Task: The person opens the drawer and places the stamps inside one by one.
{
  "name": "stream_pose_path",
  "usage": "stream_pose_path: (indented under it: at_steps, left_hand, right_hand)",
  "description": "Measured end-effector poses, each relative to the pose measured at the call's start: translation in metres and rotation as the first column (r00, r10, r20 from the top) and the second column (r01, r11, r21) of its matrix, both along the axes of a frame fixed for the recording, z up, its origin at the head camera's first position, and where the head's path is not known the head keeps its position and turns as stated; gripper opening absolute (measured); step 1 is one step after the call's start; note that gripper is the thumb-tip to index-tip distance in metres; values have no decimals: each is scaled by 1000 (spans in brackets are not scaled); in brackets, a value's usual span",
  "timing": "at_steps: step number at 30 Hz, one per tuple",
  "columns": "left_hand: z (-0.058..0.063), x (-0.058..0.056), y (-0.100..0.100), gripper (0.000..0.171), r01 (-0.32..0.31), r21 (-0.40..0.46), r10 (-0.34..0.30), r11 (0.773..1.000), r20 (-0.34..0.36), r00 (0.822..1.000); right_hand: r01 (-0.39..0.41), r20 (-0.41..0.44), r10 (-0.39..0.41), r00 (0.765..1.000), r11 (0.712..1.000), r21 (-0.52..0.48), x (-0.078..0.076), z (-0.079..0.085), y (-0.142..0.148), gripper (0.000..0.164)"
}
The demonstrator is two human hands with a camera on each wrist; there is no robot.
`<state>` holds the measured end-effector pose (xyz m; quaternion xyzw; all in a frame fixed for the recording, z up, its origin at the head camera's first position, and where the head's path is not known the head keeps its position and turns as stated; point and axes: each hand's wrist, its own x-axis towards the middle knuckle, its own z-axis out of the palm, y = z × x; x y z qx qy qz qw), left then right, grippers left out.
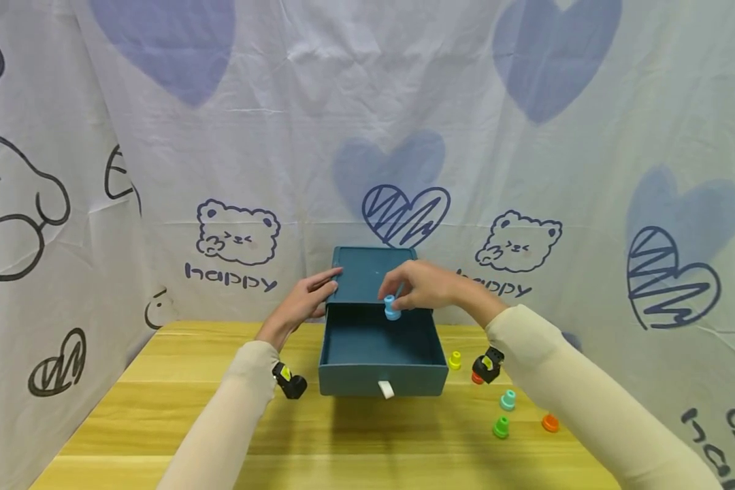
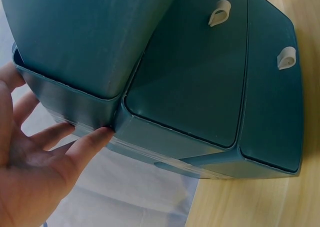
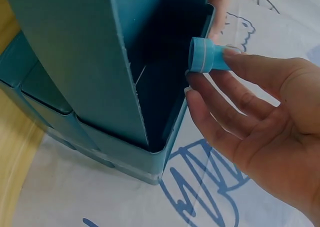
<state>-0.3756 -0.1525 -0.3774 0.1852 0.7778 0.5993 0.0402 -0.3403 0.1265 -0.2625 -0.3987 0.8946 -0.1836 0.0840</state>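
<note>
Head view, tabletop (image 1: 153, 381): I'm counting one orange piece (image 1: 550, 423), one green piece (image 1: 501, 428), one teal piece (image 1: 508, 401), one partly hidden red piece (image 1: 477, 378) and one yellow piece (image 1: 455, 361), five lying loose.
Open drawer (image 1: 355, 380): just one, showing one white loop (image 1: 386, 390); two closed drawers (image 2: 185, 77) are sitting below it.
Blue piece (image 1: 392, 310): one, hovering near the open drawer's back edge; I'm judging it light, stiff, rather smooth, so I'm favouring a pinch at its narrow end.
Right hand (image 1: 421, 284): pinching that blue piece, thumb on the narrow end.
Left hand (image 1: 305, 301): holding nothing, fingers spread, tips touching the cabinet (image 1: 361, 272) side.
</note>
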Motion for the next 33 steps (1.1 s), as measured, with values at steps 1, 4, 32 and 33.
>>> stream_pose_path:
  at_steps: [1, 4, 32, 33]
  left_hand:
    - [0, 0, 0, 54, -2, -3, 2, 1000, 0, 1000]
    - [-1, 0, -1, 54, -9, -7, 9, 1000, 2, 1000]
    - [1, 1, 0, 54, -3, -17, 3, 1000, 1, 1000]
    - [2, 1, 0, 54, -1, -16, 1, 1000, 0, 1000]
  right_hand:
    - [-5, 5, 5, 1000, 1000, 9, -1, 0, -2, 22]
    - [-24, 8, 23, 1000, 999, 36, -3, 1, -10, 22]
    - [-144, -33, 151, 988, 978, 153, -6, -11, -59, 20]
    - [-146, -39, 153, 987, 977, 156, -6, -11, -60, 20]
